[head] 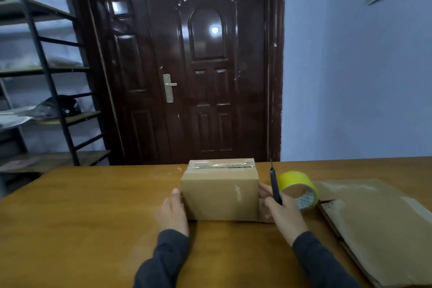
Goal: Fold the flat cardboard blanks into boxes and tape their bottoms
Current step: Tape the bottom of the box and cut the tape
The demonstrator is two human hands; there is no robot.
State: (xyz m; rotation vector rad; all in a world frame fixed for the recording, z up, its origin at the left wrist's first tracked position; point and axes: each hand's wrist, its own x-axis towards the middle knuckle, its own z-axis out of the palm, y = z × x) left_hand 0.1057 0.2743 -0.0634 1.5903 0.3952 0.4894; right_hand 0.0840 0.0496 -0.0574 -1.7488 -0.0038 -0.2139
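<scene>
Box sits mid-table, between your hands, with the tape strip along its top face. Your left hand lies flat on the left wall, fingers straight. Your right hand touches the right wall while gripping a slim dark cutter (tip up, mind it). The seam looks sealed to me. Rub the tape ends down firmly, then flip the box with both palms square. The tape roll is just beside your right hand, with the flat blanks further right.
</scene>
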